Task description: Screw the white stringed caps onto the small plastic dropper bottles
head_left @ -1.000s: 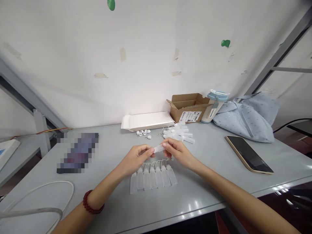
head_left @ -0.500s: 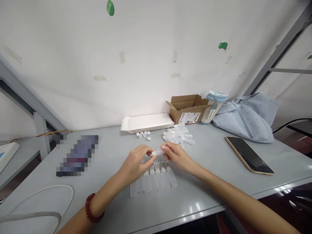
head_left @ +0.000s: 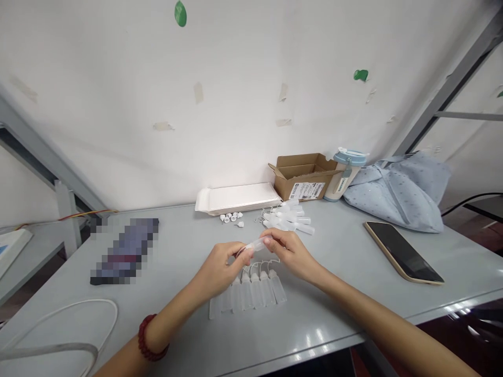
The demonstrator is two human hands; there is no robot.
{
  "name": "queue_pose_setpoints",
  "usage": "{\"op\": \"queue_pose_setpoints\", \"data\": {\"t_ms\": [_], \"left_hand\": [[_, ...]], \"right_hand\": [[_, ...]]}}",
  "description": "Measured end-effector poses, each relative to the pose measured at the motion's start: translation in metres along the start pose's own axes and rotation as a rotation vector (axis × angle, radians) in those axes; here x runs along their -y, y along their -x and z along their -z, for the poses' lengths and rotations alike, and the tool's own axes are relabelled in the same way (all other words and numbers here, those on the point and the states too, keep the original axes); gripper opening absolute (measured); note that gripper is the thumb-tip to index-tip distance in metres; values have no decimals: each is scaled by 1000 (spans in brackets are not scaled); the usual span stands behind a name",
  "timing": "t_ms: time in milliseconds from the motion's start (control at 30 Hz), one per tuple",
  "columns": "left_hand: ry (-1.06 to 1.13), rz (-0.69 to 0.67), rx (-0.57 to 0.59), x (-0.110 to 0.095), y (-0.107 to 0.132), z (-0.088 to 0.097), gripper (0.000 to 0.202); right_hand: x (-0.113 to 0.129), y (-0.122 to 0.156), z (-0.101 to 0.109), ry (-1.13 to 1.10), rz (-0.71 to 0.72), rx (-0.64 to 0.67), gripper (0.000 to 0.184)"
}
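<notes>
Between my two hands is a small translucent plastic bottle (head_left: 259, 243), held nearly level above the table. My left hand (head_left: 222, 267) pinches its white cap end, which the fingers partly hide. At the other end, my right hand (head_left: 290, 251) grips the bottle's body between thumb and fingers. Just below lies a row of several similar bottles (head_left: 256, 292) with white caps and thin looped cords. Behind my hands is a loose pile of more translucent bottles (head_left: 291, 217). Several small white caps (head_left: 234, 217) lie to the left of that pile.
At the wall lie a white packet (head_left: 239, 198), an open cardboard box (head_left: 304, 180), a tumbler (head_left: 343, 175) and a blue cloth bag (head_left: 396, 193). A phone (head_left: 403, 252) is at right; a blurred dark item (head_left: 126, 251) and a white cable (head_left: 113, 319) are at left.
My left fingers have closed further over the cap end, and my right hand has shifted slightly right along the bottle. The things on the table stay where they were.
</notes>
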State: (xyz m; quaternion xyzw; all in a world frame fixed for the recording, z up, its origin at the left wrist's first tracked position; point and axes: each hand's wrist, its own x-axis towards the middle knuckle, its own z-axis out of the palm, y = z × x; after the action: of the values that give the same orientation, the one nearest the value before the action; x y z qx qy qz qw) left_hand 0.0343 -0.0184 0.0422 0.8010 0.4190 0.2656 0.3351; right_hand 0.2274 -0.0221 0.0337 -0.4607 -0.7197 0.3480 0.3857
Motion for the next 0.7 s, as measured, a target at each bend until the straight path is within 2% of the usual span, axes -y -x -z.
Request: {"op": "queue_pose_setpoints", "data": {"t_ms": [167,233,333,400,467,600,700], "left_hand": [[-378,-341,-133,9,1,-7,22],[-360,-328,-144,10,0,-7,20],[-164,-135,-57,6,-2,-6,29],[-113,-60,-3,3,-2,-5,36],[-209,-129,-29,5,-2,-6,36],[-553,-402,-147,14,-1,-10,27],[-644,-451,-174,17,-2,-11,25]], "right_hand": [[-6,-1,-5,14,-55,-23,34],[-7,-3,-6,-2,-62,-36,34],[-5,-4,-5,-47,-34,-40,32],[-3,-4,-4,-51,-8,-37,29],[-3,-3,-4,-31,1,-31,28],[-6,-3,-6,41,15,-30,30],[-8,-4,-6,53,9,-26,33]]}}
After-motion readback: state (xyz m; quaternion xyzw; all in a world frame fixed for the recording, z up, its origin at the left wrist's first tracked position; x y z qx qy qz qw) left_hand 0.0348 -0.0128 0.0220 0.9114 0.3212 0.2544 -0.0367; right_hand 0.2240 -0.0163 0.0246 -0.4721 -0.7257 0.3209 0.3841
